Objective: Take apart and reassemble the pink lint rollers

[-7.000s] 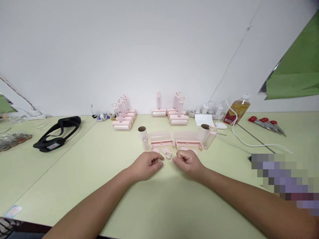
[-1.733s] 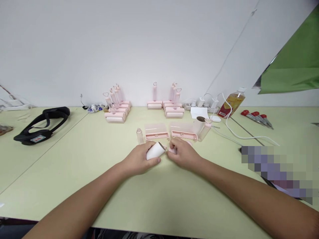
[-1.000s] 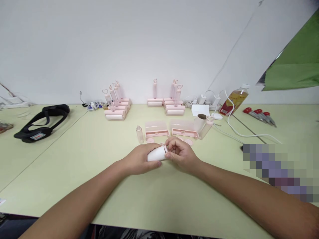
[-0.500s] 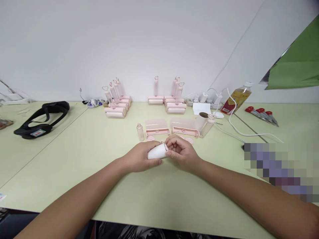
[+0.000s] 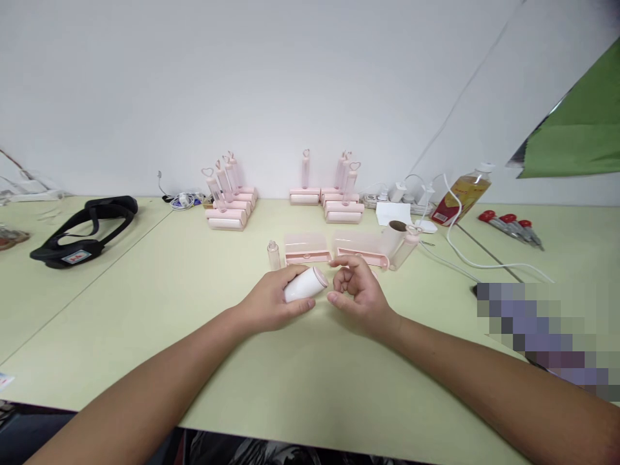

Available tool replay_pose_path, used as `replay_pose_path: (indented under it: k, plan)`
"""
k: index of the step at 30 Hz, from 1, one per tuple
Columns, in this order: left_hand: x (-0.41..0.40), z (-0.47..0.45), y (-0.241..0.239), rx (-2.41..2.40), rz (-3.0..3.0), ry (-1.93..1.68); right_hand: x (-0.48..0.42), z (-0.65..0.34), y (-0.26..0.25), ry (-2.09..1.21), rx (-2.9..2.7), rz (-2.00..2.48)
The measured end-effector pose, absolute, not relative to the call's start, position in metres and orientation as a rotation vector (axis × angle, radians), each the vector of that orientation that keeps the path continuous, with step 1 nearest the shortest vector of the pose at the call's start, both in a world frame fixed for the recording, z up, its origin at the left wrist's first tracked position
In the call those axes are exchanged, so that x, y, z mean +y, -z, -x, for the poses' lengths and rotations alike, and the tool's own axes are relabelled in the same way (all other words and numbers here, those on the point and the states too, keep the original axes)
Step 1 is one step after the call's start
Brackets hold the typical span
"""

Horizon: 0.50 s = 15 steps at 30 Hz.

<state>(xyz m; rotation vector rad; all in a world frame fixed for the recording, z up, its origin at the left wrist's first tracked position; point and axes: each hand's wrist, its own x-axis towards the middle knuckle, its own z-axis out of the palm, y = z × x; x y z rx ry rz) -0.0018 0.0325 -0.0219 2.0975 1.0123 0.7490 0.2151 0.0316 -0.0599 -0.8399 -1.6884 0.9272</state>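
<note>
My left hand (image 5: 265, 301) is wrapped around a white lint roller roll (image 5: 303, 285). The roll lies tilted, its right end raised, with a pink end cap (image 5: 320, 278) set in that end. Just right of the cap, my right hand (image 5: 363, 298) has its fingers apart and holds nothing. Beyond the hands lie two pink lint roller cases with clear covers, a left case (image 5: 306, 248) and a right case (image 5: 361, 248). A clear pink handle (image 5: 274, 256) stands beside the left case. Past the right case are another white roll (image 5: 393, 237) and a handle with a heart loop (image 5: 405, 248).
Assembled pink lint rollers (image 5: 225, 218) stand in groups along the wall. At the right are a tilted drink bottle (image 5: 460, 196), white cables, and several red-capped markers (image 5: 508, 226). A black headset strap (image 5: 84, 232) lies at left. A green sheet (image 5: 576, 129) hangs at upper right.
My right hand has come off the end of the roll and its fingers have spread. The pink cap now shows in the roll's end, which has turned upward slightly.
</note>
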Motion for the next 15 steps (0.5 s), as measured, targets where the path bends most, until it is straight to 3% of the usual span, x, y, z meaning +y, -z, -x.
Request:
replay_pose_path:
  k: [8,15]
  plan:
    - [0.032,0.001,0.02,1.016,-2.062,-0.793,0.03,-0.212,0.056,-0.714,-1.528,0.833]
    - [0.032,0.003,0.023,0.907,-2.146,-0.81,0.022,-0.218,0.045,-0.77,-2.1,0.551]
